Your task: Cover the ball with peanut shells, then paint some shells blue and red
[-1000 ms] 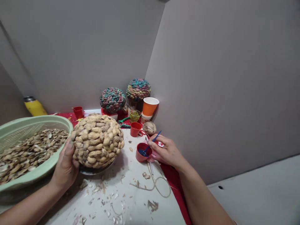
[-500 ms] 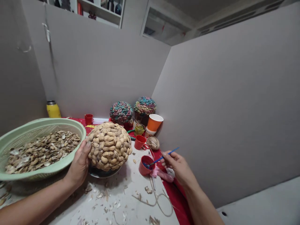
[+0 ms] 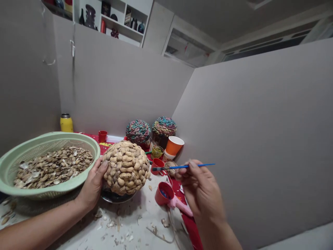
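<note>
A ball covered in peanut shells [image 3: 127, 168] rests in a dark shallow bowl [image 3: 117, 198]. My left hand [image 3: 93, 180] holds the ball's left side, thumb pressed to the shells. In my right hand [image 3: 199, 187] a blue paintbrush [image 3: 182, 167] is pinched, nearly level, its dark bristles pointing left toward the ball but apart from it. Below the brush stands a red cup with blue paint [image 3: 164, 193], beside a pink-handled tool [image 3: 182, 206]. Another red cup [image 3: 157, 166] is partly behind the bristles.
A green basket of shells [image 3: 97, 149] fills the left. Behind are two painted shell balls [image 3: 138, 131], an orange paper cup [image 3: 174, 146], a twine ball [image 3: 170, 167], a small red cup [image 3: 102, 136] and a yellow bottle [image 3: 66, 123]. Shell bits litter the white table [image 3: 145, 222]; grey panels surround it.
My right hand has lifted the paintbrush out of the paint cup and turned it level, bristles toward the ball. My left hand stays on the ball. The view has tilted up.
</note>
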Motion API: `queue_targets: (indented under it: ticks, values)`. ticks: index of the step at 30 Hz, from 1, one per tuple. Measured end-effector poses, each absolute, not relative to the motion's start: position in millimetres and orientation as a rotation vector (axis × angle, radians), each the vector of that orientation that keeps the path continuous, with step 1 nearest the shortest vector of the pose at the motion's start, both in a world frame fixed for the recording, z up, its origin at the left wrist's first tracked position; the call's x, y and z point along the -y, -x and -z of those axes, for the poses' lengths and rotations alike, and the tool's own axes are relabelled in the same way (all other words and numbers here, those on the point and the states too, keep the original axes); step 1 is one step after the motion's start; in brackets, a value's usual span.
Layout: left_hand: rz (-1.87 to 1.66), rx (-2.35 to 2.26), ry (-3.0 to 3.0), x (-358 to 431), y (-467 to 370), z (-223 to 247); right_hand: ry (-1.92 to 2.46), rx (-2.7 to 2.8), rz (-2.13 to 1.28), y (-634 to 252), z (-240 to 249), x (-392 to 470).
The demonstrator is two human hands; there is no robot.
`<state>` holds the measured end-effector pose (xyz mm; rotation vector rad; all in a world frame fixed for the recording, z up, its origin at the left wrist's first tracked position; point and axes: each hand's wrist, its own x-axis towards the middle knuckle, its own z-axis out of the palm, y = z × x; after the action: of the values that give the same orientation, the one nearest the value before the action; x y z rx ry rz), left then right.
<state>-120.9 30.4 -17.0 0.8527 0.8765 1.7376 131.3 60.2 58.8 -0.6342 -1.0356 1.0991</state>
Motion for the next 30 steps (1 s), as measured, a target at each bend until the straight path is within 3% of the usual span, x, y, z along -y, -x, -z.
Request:
queue_targets:
  ticks: [18,30]
  values:
    - [-1.739,-0.903,-0.827,-31.0,121.6,19.7,0.697,1.450,-0.552,-77.6,-46.7,-41.6]
    - [-1.752,-0.899,-0.849,-30.9,121.2,19.7,0.706,1.363,-0.570,-99.7,-37.6,-43.5]
